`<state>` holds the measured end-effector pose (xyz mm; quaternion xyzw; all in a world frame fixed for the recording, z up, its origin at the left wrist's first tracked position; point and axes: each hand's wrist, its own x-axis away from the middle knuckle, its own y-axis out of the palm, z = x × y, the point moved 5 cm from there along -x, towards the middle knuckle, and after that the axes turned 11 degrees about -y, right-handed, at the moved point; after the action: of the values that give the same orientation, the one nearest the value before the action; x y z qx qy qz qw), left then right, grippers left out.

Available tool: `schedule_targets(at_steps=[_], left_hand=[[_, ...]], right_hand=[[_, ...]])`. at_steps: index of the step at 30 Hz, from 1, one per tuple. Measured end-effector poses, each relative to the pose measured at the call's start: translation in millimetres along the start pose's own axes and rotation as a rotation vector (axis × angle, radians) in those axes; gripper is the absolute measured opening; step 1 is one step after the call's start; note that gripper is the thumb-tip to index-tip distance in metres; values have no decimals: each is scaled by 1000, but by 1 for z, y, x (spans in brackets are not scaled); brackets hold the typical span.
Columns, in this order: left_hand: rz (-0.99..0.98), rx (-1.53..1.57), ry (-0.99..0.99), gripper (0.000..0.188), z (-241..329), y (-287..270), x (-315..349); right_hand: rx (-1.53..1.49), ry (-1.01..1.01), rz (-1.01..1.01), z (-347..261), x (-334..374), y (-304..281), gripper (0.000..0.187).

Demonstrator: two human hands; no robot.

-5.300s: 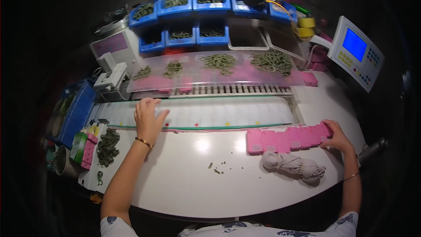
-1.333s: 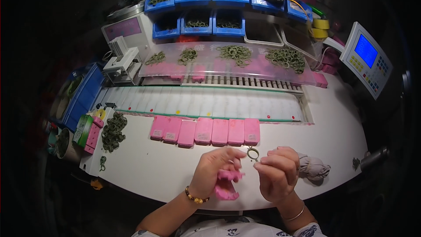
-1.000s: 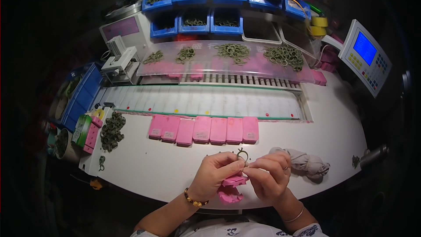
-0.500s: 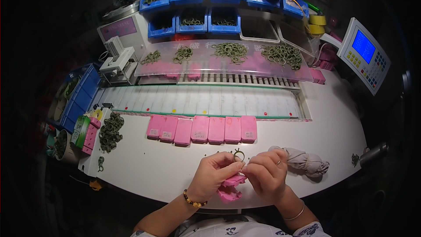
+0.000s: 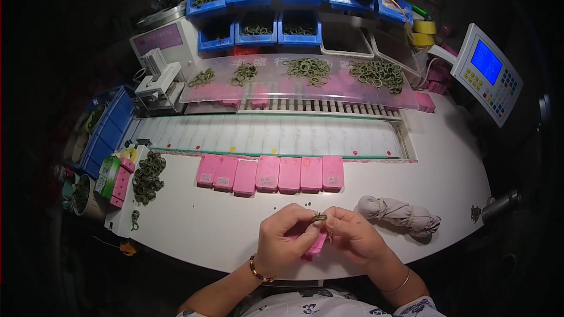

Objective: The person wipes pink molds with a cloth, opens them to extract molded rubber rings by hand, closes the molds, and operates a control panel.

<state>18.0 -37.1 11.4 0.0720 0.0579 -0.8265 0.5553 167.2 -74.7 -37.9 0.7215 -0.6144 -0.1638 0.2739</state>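
My left hand (image 5: 285, 236) is closed, its thumb and forefinger pinching a small dark green wax ring (image 5: 319, 218). Below the ring, a pink rubber mould (image 5: 317, 245) is tucked in the same hand, partly covered by my fingers. My right hand (image 5: 356, 236) is also closed, with its fingertips meeting the ring's right side. What lies between those right fingertips is mostly hidden. Just beyond my hands, several pink rubber moulds (image 5: 279, 175) stand in a row on the white table (image 5: 229, 226).
A tied grey cloth bundle (image 5: 399, 216) lies right of my hands. Green rings are heaped at the left (image 5: 148, 177) and on a translucent shelf (image 5: 270, 91). Blue bins (image 5: 252, 38) stand behind. A control panel (image 5: 487, 73) juts in at the right.
The ring has tipped from upright to nearly edge-on and dropped slightly. My right hand has shifted slightly left and down against it. The mould, gaping before, is now more covered by my hands.
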Motion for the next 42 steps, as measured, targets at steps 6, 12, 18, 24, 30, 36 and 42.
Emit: schedule_targets(at_steps=[6, 12, 18, 24, 30, 36, 42], left_hand=[[195, -557, 447, 29, 24, -13, -4], [233, -735, 571, 27, 28, -12, -5], [66, -566, 332, 17, 20, -20, -9], [-23, -142, -247, 10, 10, -68, -25], [411, -191, -278, 8, 38, -265, -96], [872, -1120, -260, 20, 72, -509, -122], [913, -1712, -451, 24, 55, -669, -95]], right_hand=[[315, -258, 232, -25, -1, 11, 17], [847, -624, 79, -55, -2, 33, 35], [1003, -759, -68, -52, -9, 49, 27], [769, -513, 76, -48, -13, 39, 30], [909, -523, 149, -54, -4, 4, 30], [1276, -663, 375, -81, 19, -19, 21], [1421, -640, 434, -75, 37, -68, 13]])
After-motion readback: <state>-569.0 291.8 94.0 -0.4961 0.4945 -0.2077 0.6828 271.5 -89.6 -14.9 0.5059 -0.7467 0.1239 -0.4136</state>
